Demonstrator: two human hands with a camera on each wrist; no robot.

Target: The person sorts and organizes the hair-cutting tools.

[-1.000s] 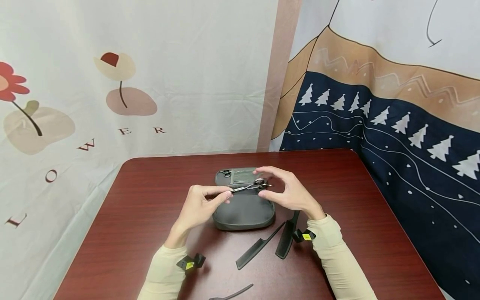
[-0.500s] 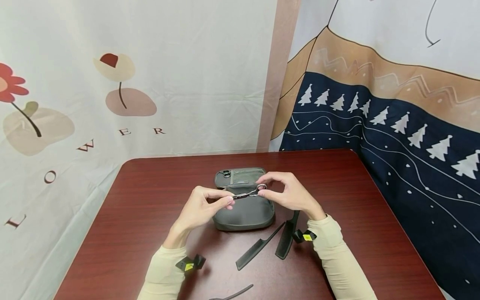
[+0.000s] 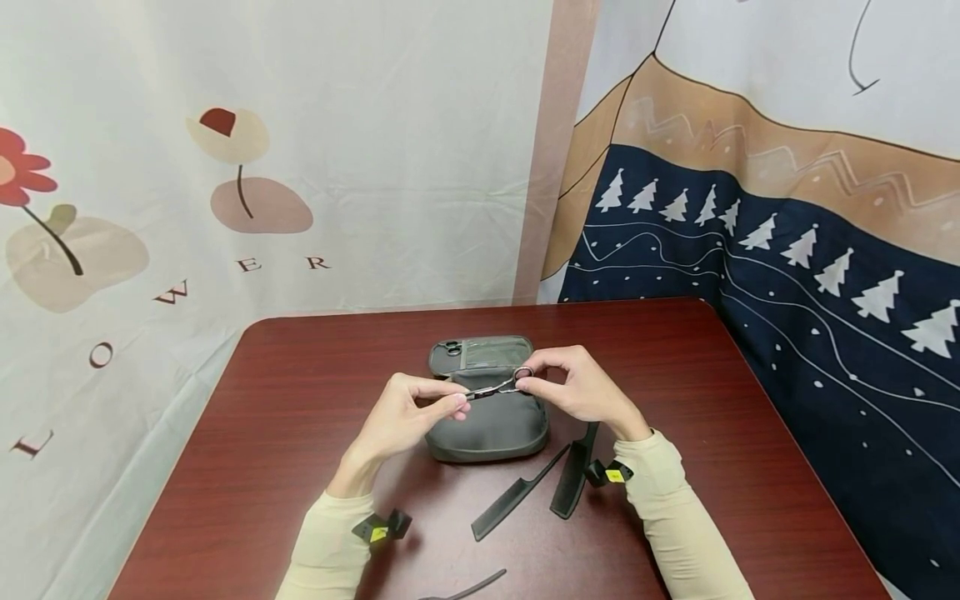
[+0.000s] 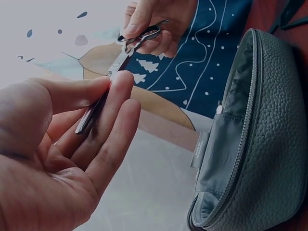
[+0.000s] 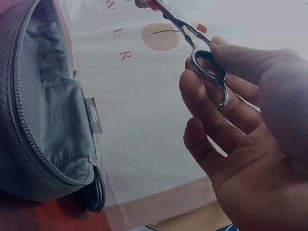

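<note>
A pair of silver hairdressing scissors [image 3: 491,391] is held up level above the grey zip case [image 3: 487,435]. My left hand [image 3: 405,414] pinches the blades between thumb and fingers, which hide part of them. At the other end, my right hand [image 3: 579,385] pinches the finger rings. The right wrist view shows one ring and its curved finger rest [image 5: 224,98] between thumb and fingers. In the left wrist view the blades slant across the fingers. The case lies unzipped, its lid [image 3: 444,360] folded back away from me.
Another pair of scissors [image 3: 453,347] sits in the lid beside a see-through pocket [image 3: 491,353]. Two dark combs, a slim one [image 3: 510,507] and a wider one [image 3: 572,479], lie before the case on the table [image 3: 300,433]. A thin dark handle [image 3: 476,586] shows at the bottom edge.
My right thumb and fingers have closed onto the finger rings, where before they were spread around them. The scissors have dropped slightly and turned a little; over the last half second little moves.
</note>
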